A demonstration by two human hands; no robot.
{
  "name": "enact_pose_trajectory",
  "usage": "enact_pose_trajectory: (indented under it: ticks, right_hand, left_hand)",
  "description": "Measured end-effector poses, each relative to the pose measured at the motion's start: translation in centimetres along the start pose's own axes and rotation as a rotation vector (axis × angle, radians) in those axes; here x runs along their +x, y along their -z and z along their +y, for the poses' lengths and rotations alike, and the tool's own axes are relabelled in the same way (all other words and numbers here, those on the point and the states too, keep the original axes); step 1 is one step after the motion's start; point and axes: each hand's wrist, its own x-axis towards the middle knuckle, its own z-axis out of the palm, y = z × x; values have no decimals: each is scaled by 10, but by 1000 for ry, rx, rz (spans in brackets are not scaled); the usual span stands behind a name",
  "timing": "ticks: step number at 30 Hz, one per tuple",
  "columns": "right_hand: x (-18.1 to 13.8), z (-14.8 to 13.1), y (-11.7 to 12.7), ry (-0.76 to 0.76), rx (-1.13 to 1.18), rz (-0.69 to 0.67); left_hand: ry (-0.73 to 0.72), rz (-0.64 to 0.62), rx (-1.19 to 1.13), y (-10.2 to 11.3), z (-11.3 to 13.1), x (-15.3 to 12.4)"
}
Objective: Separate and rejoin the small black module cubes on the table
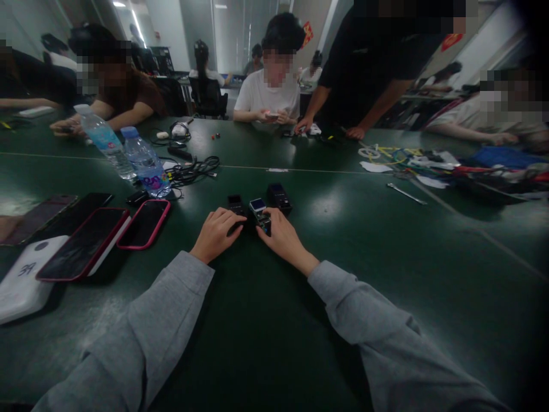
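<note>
Both my arms, in grey sleeves, reach across a dark green table (266,320). My left hand (217,232) rests curled on the table, its fingers closed on a small black device (235,205). My right hand (281,234) is closed around a small device with a pale blue lit screen (258,207) at its fingertips. A third small black box (279,197) stands just beyond my right hand, apart from it.
Several phones (143,224) and a white pad (21,280) lie at the left. Two water bottles (143,163) and tangled black cables (195,167) stand behind them. Tools, papers and coloured parts (412,157) crowd the right. People sit and stand along the far edge.
</note>
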Motion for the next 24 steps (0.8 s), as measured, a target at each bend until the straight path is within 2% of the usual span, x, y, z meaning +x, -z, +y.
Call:
enact_pose_trajectory:
  ticks: [9, 24]
  right_hand:
    - [0, 4, -1, -115, 36, 23]
    - [-2, 5, -4, -96, 42, 45]
  left_hand:
    - [24, 4, 6, -1, 3, 0]
    - [21, 15, 49, 1, 4, 1]
